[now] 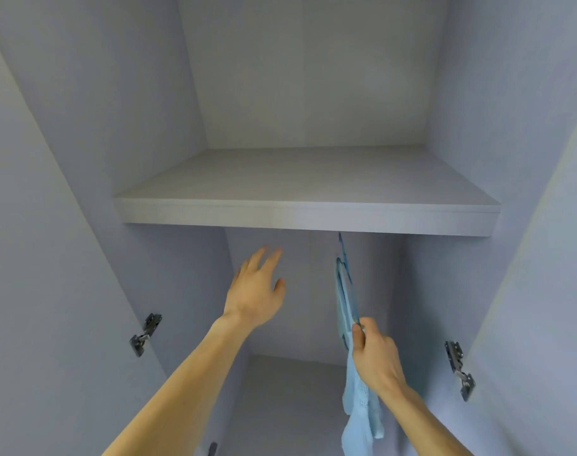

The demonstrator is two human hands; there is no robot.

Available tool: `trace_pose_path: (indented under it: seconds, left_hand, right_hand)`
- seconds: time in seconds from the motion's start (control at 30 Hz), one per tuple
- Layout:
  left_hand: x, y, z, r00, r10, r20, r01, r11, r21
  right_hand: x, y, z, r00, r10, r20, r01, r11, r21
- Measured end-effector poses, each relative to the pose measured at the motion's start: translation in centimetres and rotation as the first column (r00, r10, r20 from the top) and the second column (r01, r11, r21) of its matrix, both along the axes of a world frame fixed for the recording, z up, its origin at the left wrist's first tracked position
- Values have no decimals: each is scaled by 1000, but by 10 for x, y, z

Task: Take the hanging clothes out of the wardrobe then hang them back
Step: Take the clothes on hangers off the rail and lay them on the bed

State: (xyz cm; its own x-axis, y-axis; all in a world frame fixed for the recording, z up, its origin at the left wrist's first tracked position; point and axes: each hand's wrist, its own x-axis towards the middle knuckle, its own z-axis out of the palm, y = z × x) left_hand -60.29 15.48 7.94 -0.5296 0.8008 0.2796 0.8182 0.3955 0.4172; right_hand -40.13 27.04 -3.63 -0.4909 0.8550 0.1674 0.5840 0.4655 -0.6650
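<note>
— Starting well out to the left of the left hand, what shows?

— A metal hinge [145,334] on the side wall of the wardrobe [83,159], lower than the hand.

— And the left hand [257,287] itself?

— Raised with its back to the camera, fingers spread and relaxed, gripping nothing. It touches nothing I can see (the fingertips are a little blurred). Above it runs the front edge of a shelf [306,217], apart from the fingertips.

— Between the two hands?

— A blue hanger [348,274], seen edge-on and tilted, its hook going up to just under the shelf. Whether the hook sits on a rail I cannot tell, because the shelf hides that spot.

— The clothes?

— One light blue garment [359,406] on that hanger, draping down below the right hand and partly behind its wrist.

— So the right hand [376,353]?

— Clenched round the hanger's lower end, thumb and fingers pinching it together with a fold of the cloth.

— Farther right?

— A second hinge [460,370] on the other side wall, well apart from the right hand and about level with it.
</note>
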Motion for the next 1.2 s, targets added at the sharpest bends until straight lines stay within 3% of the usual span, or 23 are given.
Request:
trace_pose_path:
  seconds: [0.13,0.33,0.5,0.57,0.7,0.8,0.9,1.0,1.07,1.2]
  left_hand:
    - [6,-52,-47,909,101,403,-104,994,-16]
    - [33,-121,-84,771,133,622,-63,989,-133]
    - [54,-183,-102,440,161,883,-265,963,-44]
    - [58,-210,-102,389,175,905,-349,937,-31]
    - [59,-272,-119,338,271,901,-490,868,-77]
    - [67,-327,-131,237,280,930,-589,803,-92]
    - [86,-384,-136,162,276,947,-680,727,-95]
    - [113,-439,-133,144,329,933,-760,641,-108]
    - [139,-471,-129,119,350,929,-799,589,-120]
    - [198,-521,-122,47,322,946,-878,465,-114]
  right_hand:
    - [2,-56,-19,995,88,34,-89,996,2]
    - [-6,-143,-37,950,310,29,-311,950,5]
    - [-2,-221,-63,858,514,12,-512,856,-74]
    - [-3,-243,-69,818,575,6,-571,813,-109]
    - [-16,-271,-76,642,763,74,-746,644,-168]
    - [-34,-290,-74,517,852,88,-836,524,-161]
    - [-61,-315,-67,471,879,67,-873,476,-108]
    - [-91,-353,-58,405,913,38,-914,405,0]
    - [-107,-388,-53,280,958,60,-959,276,66]
    - [-111,-466,-47,-76,993,85,-990,-86,115]
